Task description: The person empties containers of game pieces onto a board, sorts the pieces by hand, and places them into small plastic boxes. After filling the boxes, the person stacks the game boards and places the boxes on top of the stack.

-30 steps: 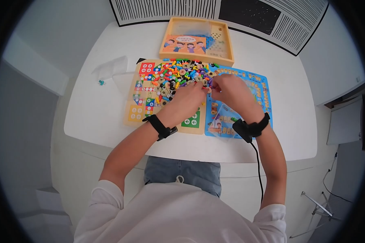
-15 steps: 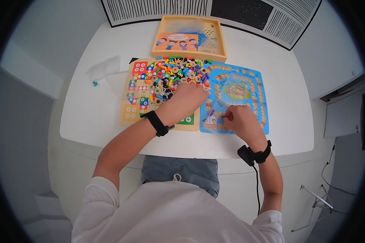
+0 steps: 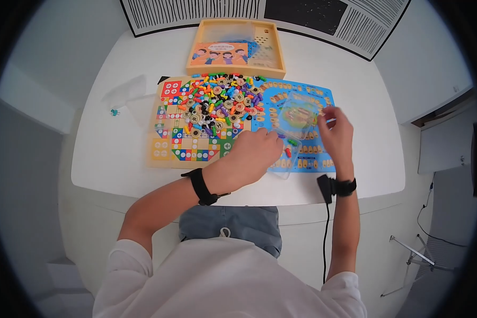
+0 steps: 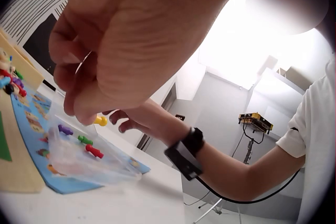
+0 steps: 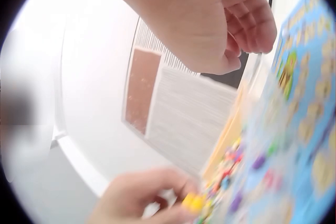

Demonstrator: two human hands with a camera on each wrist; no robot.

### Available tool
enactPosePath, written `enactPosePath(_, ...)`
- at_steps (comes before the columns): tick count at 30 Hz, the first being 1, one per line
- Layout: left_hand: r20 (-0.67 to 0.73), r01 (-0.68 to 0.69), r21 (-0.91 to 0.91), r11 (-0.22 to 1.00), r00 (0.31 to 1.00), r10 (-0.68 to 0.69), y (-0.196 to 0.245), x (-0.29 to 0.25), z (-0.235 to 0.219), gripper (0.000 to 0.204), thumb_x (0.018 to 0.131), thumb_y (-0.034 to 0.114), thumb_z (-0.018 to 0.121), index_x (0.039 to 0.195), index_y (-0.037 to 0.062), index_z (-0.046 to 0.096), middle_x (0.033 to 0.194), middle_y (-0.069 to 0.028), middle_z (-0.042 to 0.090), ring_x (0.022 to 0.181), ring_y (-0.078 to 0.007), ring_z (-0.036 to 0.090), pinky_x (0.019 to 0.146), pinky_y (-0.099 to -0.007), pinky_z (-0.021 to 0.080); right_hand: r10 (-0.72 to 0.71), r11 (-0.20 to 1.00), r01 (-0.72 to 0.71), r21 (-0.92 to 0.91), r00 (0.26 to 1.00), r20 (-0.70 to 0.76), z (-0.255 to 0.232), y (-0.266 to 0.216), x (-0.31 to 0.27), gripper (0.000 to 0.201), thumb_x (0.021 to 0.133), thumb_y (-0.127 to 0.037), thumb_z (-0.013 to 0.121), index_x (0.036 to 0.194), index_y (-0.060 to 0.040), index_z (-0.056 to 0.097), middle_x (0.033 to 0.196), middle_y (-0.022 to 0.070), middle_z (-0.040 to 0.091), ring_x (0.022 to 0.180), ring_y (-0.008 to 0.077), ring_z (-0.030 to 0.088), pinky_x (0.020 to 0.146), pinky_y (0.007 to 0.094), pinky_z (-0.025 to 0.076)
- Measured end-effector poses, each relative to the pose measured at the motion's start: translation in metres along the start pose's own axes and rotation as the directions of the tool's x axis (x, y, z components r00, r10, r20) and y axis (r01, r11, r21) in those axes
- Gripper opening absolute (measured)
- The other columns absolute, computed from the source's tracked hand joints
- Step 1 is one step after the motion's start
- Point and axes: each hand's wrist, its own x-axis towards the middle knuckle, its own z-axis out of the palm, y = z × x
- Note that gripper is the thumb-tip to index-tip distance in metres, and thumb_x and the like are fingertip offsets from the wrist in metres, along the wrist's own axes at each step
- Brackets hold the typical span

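Observation:
My left hand (image 3: 257,153) pinches a small yellow pawn (image 4: 100,121) between thumb and fingers, over the near side of a clear plastic box (image 4: 123,169). Inside the box lie a purple pawn (image 4: 65,129), a green pawn (image 4: 85,140) and a red pawn (image 4: 94,151). Behind those pawns, a see-through lid-like panel (image 3: 296,123) overlaps the blue game board (image 3: 323,151). At the right edge of that panel is my right hand (image 3: 338,132), fingers loosely bent with nothing between them in the right wrist view.
A heap of coloured pawns and round wooden discs (image 3: 222,103) covers much of the ludo board (image 3: 161,151). Behind it stands a wooden tray (image 3: 238,70) with an orange booklet (image 3: 220,54). Another clear plastic container (image 3: 127,93) sits at the left.
My left hand has come from the heap towards me, to the clear box, bringing the yellow pawn. The right hand left the heap, came down to the box, then rose to the right.

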Motion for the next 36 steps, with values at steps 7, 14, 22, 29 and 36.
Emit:
enactPosePath(7, 0.006, 0.043, 0.08, 0.996, 0.999, -0.044, 0.015, 0.0, 0.032, 0.021, 0.083, 0.009, 0.075, 0.102, 0.005, 0.068, 0.094, -0.0085, 0.067, 0.097, -0.0269, 0.068, 0.061, -0.0374, 0.056, 0.074, 0.943, -0.053, -0.328, 0.996, 0.053, 0.004, 0.116, 0.09, 0.038, 0.093, -0.028, 0.075, 0.118, 0.0001, 0.07, 0.105, 0.0168, 0.073, 0.08, 0.0298, 0.073, 0.076, 0.0423, 0.061)
enactPosePath(14, -0.144, 0.147, -0.071, 0.987, 0.977, -0.156, 0.015, -0.019, 0.011, 0.012, 0.092, 0.015, 0.072, 0.1, 0.0067, 0.069, 0.092, -0.0061, 0.065, 0.09, -0.0225, 0.069, 0.06, -0.0366, 0.055, 0.114, 0.946, -0.034, -0.323, 0.966, 0.233, 0.005, 0.094, 0.098, 0.023, 0.093, -0.019, 0.073, 0.103, 0.0018, 0.075, 0.09, 0.0173, 0.077, 0.083, 0.0294, 0.076, 0.077, 0.0389, 0.061)
enactPosePath(22, -0.239, 0.292, -0.205, 0.934, 0.911, -0.337, 0.0, -0.047, 0.001, 0.011, 0.092, 0.021, 0.074, 0.096, 0.0107, 0.071, 0.09, -0.0038, 0.065, 0.086, -0.0242, 0.069, 0.063, -0.0393, 0.055, -0.327, 0.941, 0.337, -0.01, 0.92, 0.214, 0.041, -0.065, 0.083, 0.019, 0.095, -0.012, 0.071, 0.104, 0.0048, 0.073, 0.09, 0.0196, 0.076, 0.083, 0.0322, 0.076, 0.077, 0.0389, 0.06)
enactPosePath(29, -0.197, 0.394, -0.205, 0.896, 0.88, -0.432, 0.0, -0.064, 0.001, 0.01, 0.091, 0.02, 0.074, 0.097, 0.0117, 0.072, 0.093, -0.0044, 0.066, 0.088, -0.0256, 0.07, 0.066, -0.0423, 0.056, -0.374, 0.918, 0.379, 0.119, 0.721, 0.583, 0.136, -0.088, 0.102, 0.022, 0.094, -0.014, 0.075, 0.109, 0.0021, 0.074, 0.092, 0.0137, 0.077, 0.084, 0.0242, 0.075, 0.08, 0.0367, 0.059)
enactPosePath(36, -0.297, 0.449, -0.158, 0.879, 0.828, -0.476, -0.035, -0.07, -0.002, 0.008, 0.09, 0.016, 0.074, 0.096, 0.0106, 0.073, 0.094, -0.005, 0.067, 0.093, -0.0259, 0.07, 0.071, -0.0418, 0.058, -0.349, 0.929, 0.363, 0.07, 0.798, 0.491, 0.123, -0.067, 0.112, 0.025, 0.091, -0.017, 0.078, 0.11, -0.001, 0.074, 0.101, 0.0139, 0.077, 0.093, 0.0268, 0.074, 0.086, 0.0385, 0.058)
